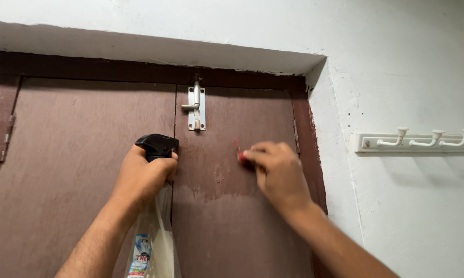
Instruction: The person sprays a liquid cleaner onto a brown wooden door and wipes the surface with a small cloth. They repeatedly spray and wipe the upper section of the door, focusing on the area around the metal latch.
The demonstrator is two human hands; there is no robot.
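My left hand [142, 177] grips the neck of a clear spray bottle [152, 242] with a black trigger head [156, 145], held up against the brown double door [77, 154]. My right hand [278, 172] presses a small red thing [239, 154], mostly hidden under the fingers, against the right door leaf [232, 226]. A damp, darker patch spreads on the wood below that hand. Above both hands a metal slide bolt [196, 108] is fixed at the top of the right leaf.
A dark wooden frame [139, 69] tops the door under a white lintel. White wall [407, 77] lies to the right, carrying a white hook rail [417, 140] with three pegs. A hinge [8, 135] shows on the far left.
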